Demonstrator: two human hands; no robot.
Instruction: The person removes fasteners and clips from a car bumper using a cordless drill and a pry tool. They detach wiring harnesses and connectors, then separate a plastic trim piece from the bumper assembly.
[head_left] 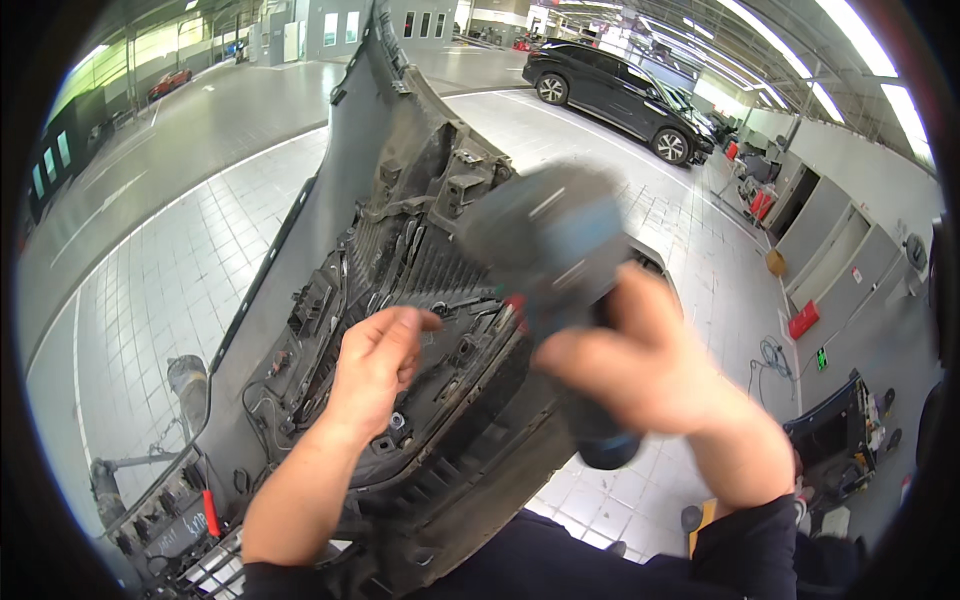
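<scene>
A large dark grey car bumper [340,190] stands on end before me, its ribbed inner side with brackets and wiring facing me. My right hand [640,365] grips a blurred blue-grey cordless power tool [555,250] by its handle, the tool's head close to the bumper's inner grille. My left hand [378,365] rests with curled fingers on the bumper's inner ribs, beside a small fastener [397,421]. Whether it holds anything small I cannot tell.
White tiled workshop floor [170,290] spreads to the left and right. A black car [625,95] is parked at the back right. A support stand [190,385] sits at lower left. Another dark car part [835,435] and red boxes [803,320] lie at right.
</scene>
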